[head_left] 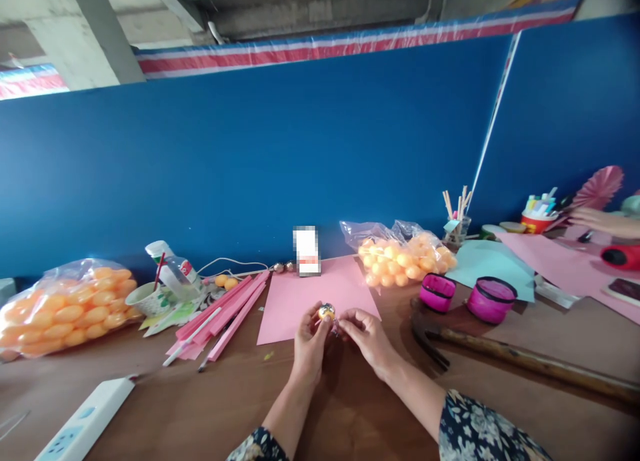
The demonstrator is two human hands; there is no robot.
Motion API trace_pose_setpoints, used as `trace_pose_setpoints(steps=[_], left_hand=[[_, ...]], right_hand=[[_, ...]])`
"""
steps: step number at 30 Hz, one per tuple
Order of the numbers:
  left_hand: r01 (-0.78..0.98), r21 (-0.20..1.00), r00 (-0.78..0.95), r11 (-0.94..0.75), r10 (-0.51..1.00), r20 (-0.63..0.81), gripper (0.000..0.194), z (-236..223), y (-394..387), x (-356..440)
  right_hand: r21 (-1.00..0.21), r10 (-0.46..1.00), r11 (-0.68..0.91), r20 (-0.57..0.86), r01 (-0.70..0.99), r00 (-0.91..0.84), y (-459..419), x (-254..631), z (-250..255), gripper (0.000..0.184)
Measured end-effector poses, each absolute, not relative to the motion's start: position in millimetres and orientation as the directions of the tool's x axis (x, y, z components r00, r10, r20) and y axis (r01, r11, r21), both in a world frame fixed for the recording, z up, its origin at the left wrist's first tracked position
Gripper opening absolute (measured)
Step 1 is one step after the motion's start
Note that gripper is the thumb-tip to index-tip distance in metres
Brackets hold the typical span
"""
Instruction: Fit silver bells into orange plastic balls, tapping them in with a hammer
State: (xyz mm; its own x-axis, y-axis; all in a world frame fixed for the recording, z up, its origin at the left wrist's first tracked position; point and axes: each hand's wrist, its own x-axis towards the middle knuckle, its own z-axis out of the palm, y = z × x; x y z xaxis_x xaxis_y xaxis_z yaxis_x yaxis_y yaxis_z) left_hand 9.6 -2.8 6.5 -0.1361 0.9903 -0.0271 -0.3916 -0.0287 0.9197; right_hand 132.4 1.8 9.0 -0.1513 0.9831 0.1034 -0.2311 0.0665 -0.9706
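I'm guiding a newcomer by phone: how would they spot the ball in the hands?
Before the blue partition, find the pink sheet at centre. By its near edge, the left hand pinches a small ball. Unlike the plain orange balls bagged on either side, it shows shiny silver and orange.

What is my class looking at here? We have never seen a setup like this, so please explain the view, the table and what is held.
There is no machine: these are a person's own bare hands, seen in one picture from a camera worn on the head, looking forward and down.

The left hand holds a small shiny ball, partly orange-yellow, partly silvery. The right hand has its fingertips close beside it; whether they grip anything is too small to tell.

On the brown table lie a pink sheet, with a bag of orange balls on the left and another on the right, pink strips and a hammer.
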Motion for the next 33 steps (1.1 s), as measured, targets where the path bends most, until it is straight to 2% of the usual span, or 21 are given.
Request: trace_pose_setpoints(steps=[9,18,33], left_hand=[[-0.421,0.907,-0.105,-0.017,0.994,-0.030,0.045,5.2,-3.6,12.6],[-0.338,0.940,-0.083,-0.052,0.996,0.025,0.044,2.8,-3.0,11.5],[-0.329,0.941,-0.055,-0.082,0.996,0.068,0.043,6.1,-4.2,13.3]], right_hand=[[-0.962,0.988,0.057,0.093,-0.268,-0.122,1.0,134.9,12.6,0.017],[-0.970,0.982,0.114,0.143,-0.213,-0.123,2.6,137.1,10.7,0.022],[-0.969,0.987,0.071,0.102,-0.235,-0.123,3.8,137.3,9.6,0.025]])
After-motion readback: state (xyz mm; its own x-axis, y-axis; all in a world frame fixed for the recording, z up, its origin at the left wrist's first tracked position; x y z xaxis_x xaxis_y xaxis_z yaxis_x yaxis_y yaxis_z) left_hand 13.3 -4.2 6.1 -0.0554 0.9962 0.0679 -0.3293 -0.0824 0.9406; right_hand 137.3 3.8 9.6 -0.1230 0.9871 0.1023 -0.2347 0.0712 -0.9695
